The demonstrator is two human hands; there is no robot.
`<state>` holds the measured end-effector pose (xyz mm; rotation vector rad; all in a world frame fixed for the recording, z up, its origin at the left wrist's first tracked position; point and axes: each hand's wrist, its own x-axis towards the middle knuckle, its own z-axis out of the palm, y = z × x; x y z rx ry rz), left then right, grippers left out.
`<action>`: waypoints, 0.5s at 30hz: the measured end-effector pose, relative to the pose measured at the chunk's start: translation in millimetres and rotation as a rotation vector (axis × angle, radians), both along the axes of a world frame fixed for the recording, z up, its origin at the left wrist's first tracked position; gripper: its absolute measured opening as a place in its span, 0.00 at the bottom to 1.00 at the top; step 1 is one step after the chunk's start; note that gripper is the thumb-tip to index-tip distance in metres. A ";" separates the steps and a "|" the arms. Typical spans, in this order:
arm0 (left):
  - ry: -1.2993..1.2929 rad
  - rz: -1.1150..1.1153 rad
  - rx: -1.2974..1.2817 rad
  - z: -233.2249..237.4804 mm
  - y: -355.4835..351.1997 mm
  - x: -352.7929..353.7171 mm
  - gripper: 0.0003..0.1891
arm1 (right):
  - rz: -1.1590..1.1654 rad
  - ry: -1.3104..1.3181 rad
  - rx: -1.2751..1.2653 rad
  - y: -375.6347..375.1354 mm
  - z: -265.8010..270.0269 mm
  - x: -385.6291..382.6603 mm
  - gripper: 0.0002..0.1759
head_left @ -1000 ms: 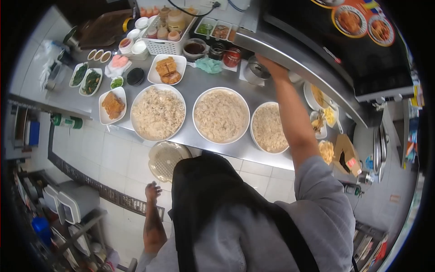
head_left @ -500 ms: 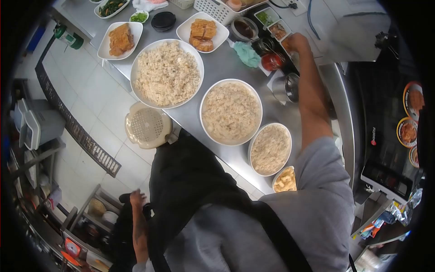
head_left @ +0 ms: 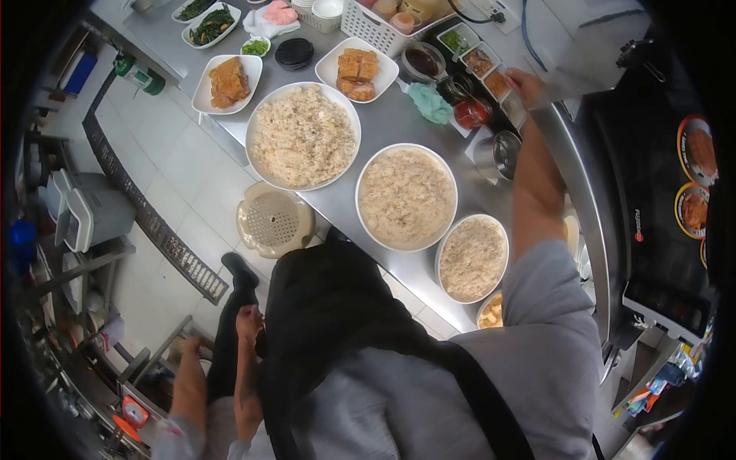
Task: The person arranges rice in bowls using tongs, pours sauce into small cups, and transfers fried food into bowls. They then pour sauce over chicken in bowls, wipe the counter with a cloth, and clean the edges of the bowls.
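1. Right hand [head_left: 524,83]: reaches forward to the row of toppings; its fingertips are at the container of orange topping [head_left: 497,84]; the fingers are bent, but whether they grip anything cannot be told.
2. Left hand [head_left: 248,326]: hangs low beside the black apron [head_left: 318,307]; the fingers appear curled; whether they enclose anything cannot be told.
3. Topping row: the container of orange topping lies just beside the right hand; beyond it are a container of mixed chopped topping [head_left: 479,61] and one of chopped greens [head_left: 455,38].
4. Nearer the wearer than the right hand: a metal pot [head_left: 486,159]; to the left of that hand, a jar of red sauce [head_left: 471,113] and a green cloth [head_left: 429,104].
5. Between the hands, on the steel counter [head_left: 337,213]: three white bowls of rice, namely a left bowl [head_left: 250,146], a middle bowl [head_left: 358,201] and a right bowl [head_left: 439,268]; beyond them, two plates of fried cutlet [head_left: 228,83], one sliced.
6. Forward of the left hand: a perforated beige stool [head_left: 276,220] on the floor; to that hand's left, a co-worker's forearm [head_left: 189,387].
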<state>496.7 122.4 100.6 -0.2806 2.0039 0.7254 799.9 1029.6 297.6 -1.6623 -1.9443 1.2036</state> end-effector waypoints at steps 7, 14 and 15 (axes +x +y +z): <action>-0.046 -0.118 0.114 -64.5 41.3 -81.2 0.15 | 0.287 0.477 -0.233 -242.3 64.0 -159.1 0.11; 0.047 -0.248 0.178 -46.3 92.7 -135.0 0.17 | 0.780 -0.288 0.264 -328.6 60.9 -286.4 0.14; 0.067 -0.252 0.181 -42.6 96.3 -140.1 0.17 | 0.775 -0.303 0.318 -336.8 72.1 -292.5 0.14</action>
